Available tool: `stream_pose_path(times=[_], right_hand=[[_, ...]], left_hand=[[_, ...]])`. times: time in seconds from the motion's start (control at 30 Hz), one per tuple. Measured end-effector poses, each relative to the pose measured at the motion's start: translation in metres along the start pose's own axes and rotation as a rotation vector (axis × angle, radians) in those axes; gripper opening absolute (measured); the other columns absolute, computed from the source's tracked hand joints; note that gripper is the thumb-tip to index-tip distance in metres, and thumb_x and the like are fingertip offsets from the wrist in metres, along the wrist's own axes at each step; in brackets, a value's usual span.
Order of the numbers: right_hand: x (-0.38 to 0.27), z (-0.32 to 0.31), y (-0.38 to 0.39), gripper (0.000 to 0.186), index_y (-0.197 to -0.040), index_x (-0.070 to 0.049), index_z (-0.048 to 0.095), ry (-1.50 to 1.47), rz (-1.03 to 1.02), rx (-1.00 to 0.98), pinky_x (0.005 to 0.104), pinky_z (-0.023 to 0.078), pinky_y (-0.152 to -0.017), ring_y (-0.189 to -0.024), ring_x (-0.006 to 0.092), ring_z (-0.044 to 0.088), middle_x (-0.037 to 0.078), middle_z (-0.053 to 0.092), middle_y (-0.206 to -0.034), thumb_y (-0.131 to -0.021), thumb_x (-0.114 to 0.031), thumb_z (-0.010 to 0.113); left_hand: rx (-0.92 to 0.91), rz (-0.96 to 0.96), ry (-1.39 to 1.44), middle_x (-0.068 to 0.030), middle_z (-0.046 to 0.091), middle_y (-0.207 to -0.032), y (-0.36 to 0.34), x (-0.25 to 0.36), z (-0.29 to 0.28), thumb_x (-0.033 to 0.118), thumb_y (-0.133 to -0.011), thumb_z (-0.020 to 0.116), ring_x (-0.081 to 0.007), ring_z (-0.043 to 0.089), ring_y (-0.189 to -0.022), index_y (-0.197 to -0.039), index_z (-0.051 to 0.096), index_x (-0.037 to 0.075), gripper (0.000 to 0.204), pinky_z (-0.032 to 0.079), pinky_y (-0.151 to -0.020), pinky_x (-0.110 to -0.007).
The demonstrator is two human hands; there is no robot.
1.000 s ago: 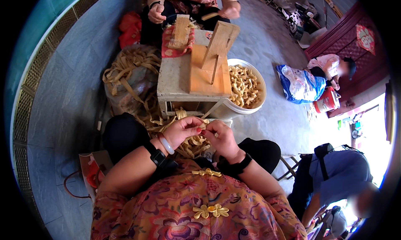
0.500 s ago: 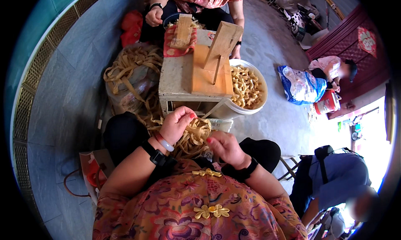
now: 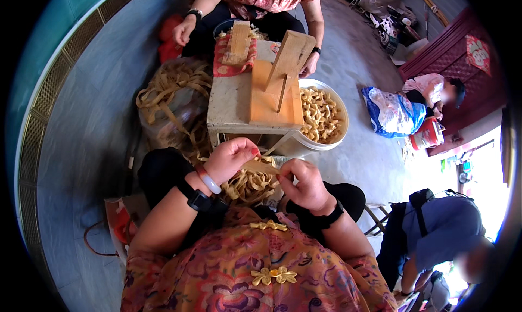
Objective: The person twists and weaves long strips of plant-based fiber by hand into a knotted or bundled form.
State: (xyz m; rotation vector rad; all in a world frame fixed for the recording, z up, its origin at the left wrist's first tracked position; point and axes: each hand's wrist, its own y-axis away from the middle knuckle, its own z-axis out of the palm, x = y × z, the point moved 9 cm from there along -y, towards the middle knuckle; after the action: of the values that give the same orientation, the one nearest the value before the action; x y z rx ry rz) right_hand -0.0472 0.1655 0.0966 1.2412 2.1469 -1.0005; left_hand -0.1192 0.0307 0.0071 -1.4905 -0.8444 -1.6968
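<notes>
A flat tan strip (image 3: 262,167) is stretched between my hands over my lap. My left hand (image 3: 232,157) is closed, with thumb and finger pinching near the strip's left end. The other end is pinched by my right hand (image 3: 304,186), its fingers curled in. Right below lies a heap of loose tan strips (image 3: 249,188). Just beyond my hands stands a worn pale box-like table (image 3: 228,108). On it an orange wooden board (image 3: 266,108) carries an upright wooden block (image 3: 291,54) and a thin stick.
A white bucket (image 3: 343,122) of knotted tan pieces stands right of the table. At left sits a clear bag (image 3: 163,119) draped with long strips. Across the table is a co-worker's hand (image 3: 185,30). A blue-shirted person (image 3: 446,225) bends over at right.
My hands have drawn the strip out straight between them, with the right hand rising slightly. The co-worker's hand across the table has moved left and down.
</notes>
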Motion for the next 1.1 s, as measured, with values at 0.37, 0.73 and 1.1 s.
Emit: stream_pose_path(times=[0.37,0.73,1.1], right_hand=[[0.055,-0.05,-0.072,0.015,-0.089,-0.003,0.057,0.156,0.002,0.221,0.0328,0.047,-0.06,-0.067,0.026,0.059,0.012,0.057,-0.079,-0.077,0.005,0.059],[0.147,-0.077,-0.061,0.019,-0.1,-0.005,0.059,0.615,0.194,0.346,0.0427,0.048,-0.078,-0.089,0.0328,0.061,0.013,0.064,-0.092,-0.081,-0.009,0.057],[0.007,0.001,-0.008,0.027,-0.098,-0.004,0.059,0.309,-0.216,0.0,0.037,0.047,-0.072,-0.08,0.0277,0.059,0.009,0.06,-0.085,-0.072,-0.003,0.065]], left_hand=[[0.077,-0.077,-0.027,0.005,0.049,-0.062,-0.087,0.019,-0.022,0.023,-0.09,0.062,-0.0044,0.043,-0.057,-0.083,0.062,0.002,0.022,0.037,-0.052,-0.022],[0.269,0.002,-0.369,-0.0072,0.062,-0.065,-0.105,0.014,-0.046,0.024,-0.088,0.062,-0.0116,0.053,-0.057,-0.081,0.063,0.0,0.025,0.043,-0.055,-0.03],[-0.348,-0.341,0.409,0.0026,0.054,-0.076,-0.001,-0.021,0.054,0.016,-0.094,0.055,-0.0056,0.048,-0.064,-0.1,0.059,0.004,0.014,0.038,-0.057,-0.018]])
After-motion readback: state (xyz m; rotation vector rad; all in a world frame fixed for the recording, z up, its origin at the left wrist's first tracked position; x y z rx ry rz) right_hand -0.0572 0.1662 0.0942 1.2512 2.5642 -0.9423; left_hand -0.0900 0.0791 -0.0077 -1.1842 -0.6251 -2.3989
